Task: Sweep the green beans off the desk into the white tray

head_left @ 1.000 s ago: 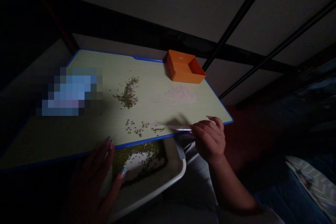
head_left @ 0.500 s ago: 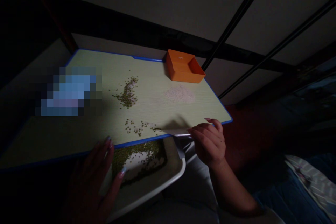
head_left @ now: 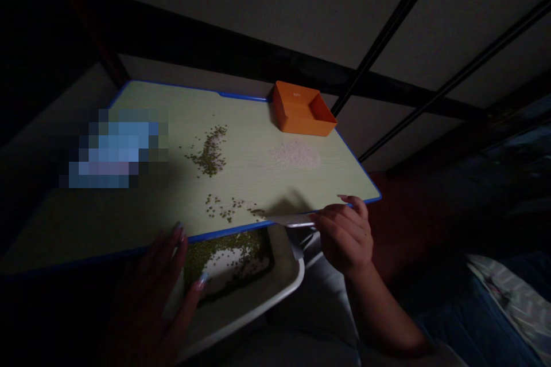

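My right hand (head_left: 346, 235) is closed around what looks like a knife (head_left: 297, 220), its flat pale blade pointing left along the near edge of the tabletop. Just past the tip lie scattered green grains (head_left: 230, 209) mixed with some white ones. Farther back on the table (head_left: 253, 178) is a denser heap of green grains (head_left: 210, 155), and to its right spreads a heap of white grains (head_left: 295, 153). My left hand (head_left: 167, 281) is open with fingers apart, at the table edge and over a white tub (head_left: 288, 289) that contains green grains.
An orange open box (head_left: 303, 112) stands at the far right corner of the table. A pixelated bluish object (head_left: 114, 149) is on the left side. Pale wall panels rise behind the table. Dark blue fabric and a striped cloth (head_left: 512, 292) lie at the lower right.
My right hand and the knife have shifted slightly right and toward the near edge. A few green grains by the tip have moved slightly. My left hand stays in place.
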Tool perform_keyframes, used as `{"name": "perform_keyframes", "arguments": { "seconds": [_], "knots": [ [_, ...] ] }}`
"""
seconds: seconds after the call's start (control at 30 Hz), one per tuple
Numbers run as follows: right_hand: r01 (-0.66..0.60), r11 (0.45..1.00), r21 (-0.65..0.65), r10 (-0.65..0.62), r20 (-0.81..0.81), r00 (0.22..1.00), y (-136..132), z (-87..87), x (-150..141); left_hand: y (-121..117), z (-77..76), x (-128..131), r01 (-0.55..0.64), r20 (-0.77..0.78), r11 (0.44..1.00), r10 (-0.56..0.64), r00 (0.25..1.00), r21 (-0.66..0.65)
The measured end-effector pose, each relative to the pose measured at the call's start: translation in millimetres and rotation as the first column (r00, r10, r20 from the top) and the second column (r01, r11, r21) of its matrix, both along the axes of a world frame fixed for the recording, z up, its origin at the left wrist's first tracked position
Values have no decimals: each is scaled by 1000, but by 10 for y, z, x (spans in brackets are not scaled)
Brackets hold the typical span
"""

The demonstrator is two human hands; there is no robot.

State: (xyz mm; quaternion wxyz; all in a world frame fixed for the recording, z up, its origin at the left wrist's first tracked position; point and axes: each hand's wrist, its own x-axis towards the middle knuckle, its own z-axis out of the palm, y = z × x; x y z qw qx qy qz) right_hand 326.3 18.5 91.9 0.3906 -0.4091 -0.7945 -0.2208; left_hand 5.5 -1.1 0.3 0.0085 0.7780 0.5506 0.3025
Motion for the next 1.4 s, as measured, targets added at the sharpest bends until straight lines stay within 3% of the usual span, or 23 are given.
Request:
{"name": "perform_keyframes", "arguments": {
  "seconds": [0.57, 0.93, 1.4],
  "knots": [
    [-59, 997, -52, 57, -28, 998, 25, -7, 10, 1, -16, -6, -7, -2, 999, 7, 1000, -36],
    [-96, 991, -92, 96, -4, 995, 200, 130, -97, 0, -17, -1, 13, -31, 999, -11, 999, 34],
    [-13, 999, -40, 13, 13, 1000, 110, 40, -64, -15, -3, -8, 7, -25, 1000, -6, 1000, 24]
  ]
}}
